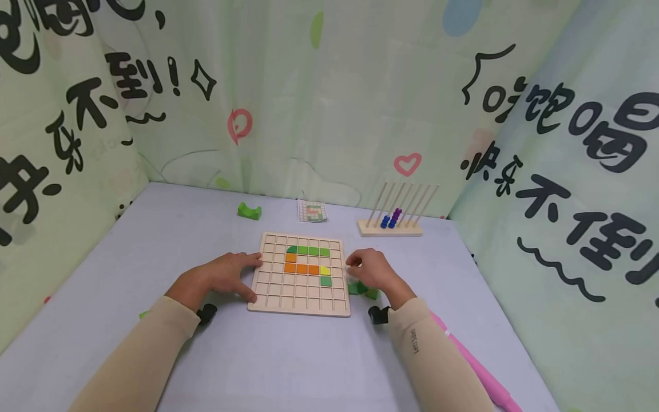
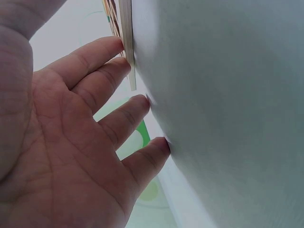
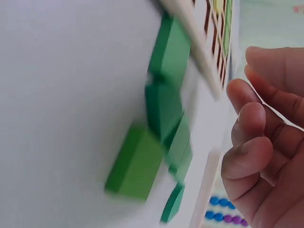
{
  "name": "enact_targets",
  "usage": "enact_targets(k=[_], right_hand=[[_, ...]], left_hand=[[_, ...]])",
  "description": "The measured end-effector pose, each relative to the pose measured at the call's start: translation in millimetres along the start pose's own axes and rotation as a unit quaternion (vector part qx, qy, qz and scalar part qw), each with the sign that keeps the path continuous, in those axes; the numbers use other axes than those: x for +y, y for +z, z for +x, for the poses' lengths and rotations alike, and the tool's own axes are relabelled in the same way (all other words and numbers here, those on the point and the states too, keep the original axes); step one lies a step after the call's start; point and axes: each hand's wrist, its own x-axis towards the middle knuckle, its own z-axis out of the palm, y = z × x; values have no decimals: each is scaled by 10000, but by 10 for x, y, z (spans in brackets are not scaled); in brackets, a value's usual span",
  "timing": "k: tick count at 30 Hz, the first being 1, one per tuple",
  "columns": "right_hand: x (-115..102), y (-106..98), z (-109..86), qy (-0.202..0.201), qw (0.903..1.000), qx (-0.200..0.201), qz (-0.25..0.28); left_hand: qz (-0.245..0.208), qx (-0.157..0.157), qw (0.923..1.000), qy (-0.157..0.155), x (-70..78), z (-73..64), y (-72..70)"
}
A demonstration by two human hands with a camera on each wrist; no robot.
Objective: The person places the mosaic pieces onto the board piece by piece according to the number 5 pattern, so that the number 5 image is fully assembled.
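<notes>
A wooden grid board [image 1: 298, 306] lies on the table with green, orange and yellow square blocks [image 1: 309, 269] in some of its cells. My left hand [image 1: 223, 276] is spread at the board's left side. In the left wrist view, its fingertips [image 2: 118, 45] touch the board's edge and the table. Over the right edge hovers my right hand [image 1: 373, 269], its fingers [image 3: 251, 118] bent and the thumb close to the index finger. Nothing shows between them in the right wrist view. Below that hand lie several loose green blocks [image 3: 164, 109] beside the board.
Behind the board are a green curved block [image 1: 249, 212], a printed pattern card [image 1: 312, 211] and a peg stand [image 1: 390, 231] with blue and purple beads. A pink stick-like object [image 1: 481, 372] lies along the right forearm. Printed curtains [image 1: 319, 114] surround the table.
</notes>
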Motion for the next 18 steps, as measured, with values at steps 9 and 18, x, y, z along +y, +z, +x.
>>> enact_targets(k=[9, 18], right_hand=[[353, -93, 27, 604, 9980, 71, -196], [383, -78, 23, 911, 9953, 0, -327]], left_hand=[[-82, -28, 10000, -46, -1, 5, 6], [-70, -12, 9999, -72, -7, 12, -1]])
